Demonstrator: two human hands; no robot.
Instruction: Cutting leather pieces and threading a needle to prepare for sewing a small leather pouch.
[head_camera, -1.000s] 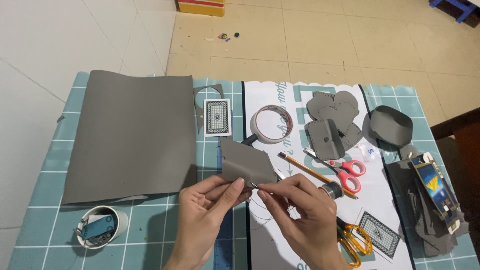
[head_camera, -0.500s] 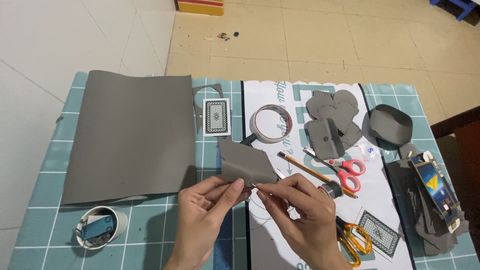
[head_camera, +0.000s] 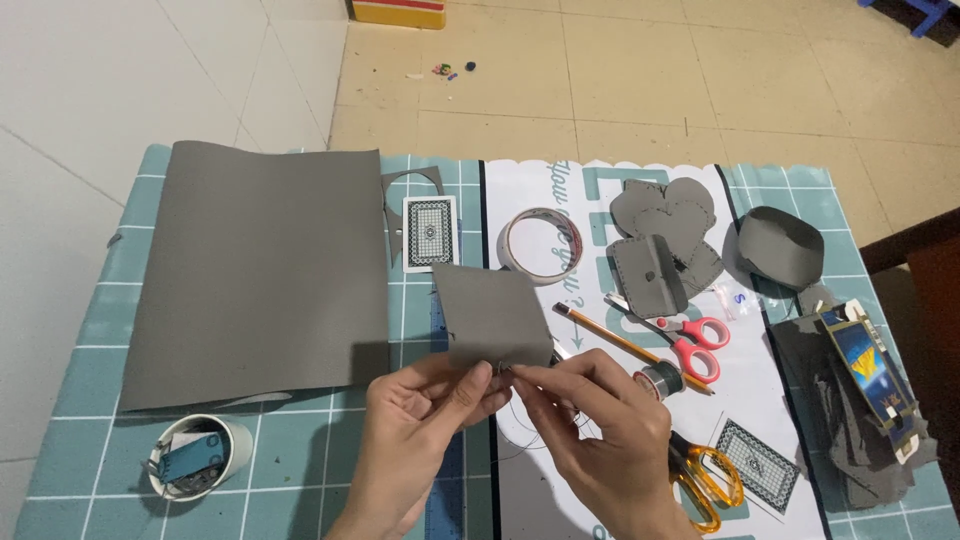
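Note:
My left hand (head_camera: 415, 425) pinches the near edge of a small grey leather piece (head_camera: 492, 315), holding it tilted above the cutting mat (head_camera: 90, 340). My right hand (head_camera: 600, 430) meets it at the same lower edge, fingertips pinched on something thin, probably a needle, with dark thread (head_camera: 520, 425) looping below. The needle itself is too small to see clearly.
A large grey leather sheet (head_camera: 260, 270) lies left. A cup of clips (head_camera: 190, 458) stands near left. A tape roll (head_camera: 540, 245), pencil (head_camera: 610, 340), thread spool (head_camera: 660, 380), red scissors (head_camera: 690, 340), yellow scissors (head_camera: 705, 480), playing cards (head_camera: 430, 232), cut grey pieces (head_camera: 665, 235) and a card box (head_camera: 868, 368) lie right.
Both hands stay at the lower edge of the small grey piece; the fingers have shifted only slightly.

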